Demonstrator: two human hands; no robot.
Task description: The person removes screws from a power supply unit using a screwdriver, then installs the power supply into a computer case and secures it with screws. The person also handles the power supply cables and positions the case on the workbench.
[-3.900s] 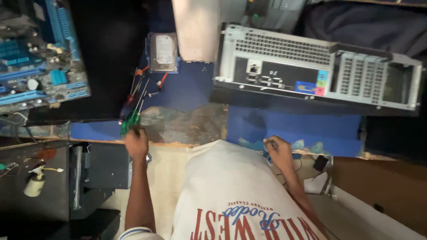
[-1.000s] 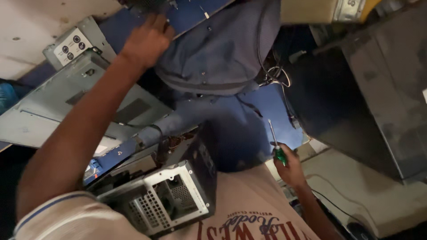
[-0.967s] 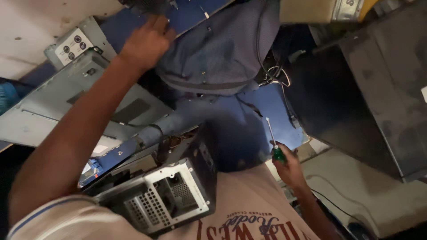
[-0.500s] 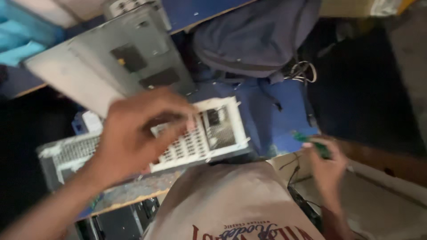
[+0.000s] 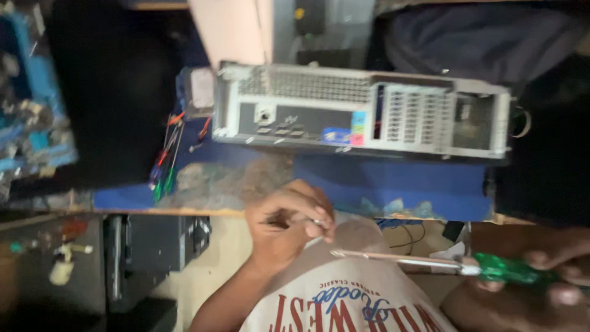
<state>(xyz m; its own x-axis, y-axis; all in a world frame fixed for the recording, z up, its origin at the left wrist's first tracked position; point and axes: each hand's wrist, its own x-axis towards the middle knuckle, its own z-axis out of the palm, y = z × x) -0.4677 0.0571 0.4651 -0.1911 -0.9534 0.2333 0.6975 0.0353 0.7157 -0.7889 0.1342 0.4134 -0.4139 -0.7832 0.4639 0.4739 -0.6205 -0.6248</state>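
A person is looking down at their own two hands over a blue worktable (image 5: 399, 184). The right hand (image 5: 553, 261) is clenching the translucent green handle of a screwdriver (image 5: 442, 263), whose long silver shaft is lying level and pointing left, just in front of the person's light printed shirt (image 5: 350, 301). The left hand (image 5: 289, 224) is curling at the shaft's tip, its fingertips pinching something small and pale that is too blurred to identify. Beyond the hands, a grey desktop computer case (image 5: 362, 110) is lying on its side on the table, its rear ports and vent grilles facing the viewer. Loose screwdrivers with red and green handles (image 5: 166, 166) are resting at the table's left edge. Compared with half a second ago, the left hand has drawn back from the case towards the body, and the case is now lying square across the table.
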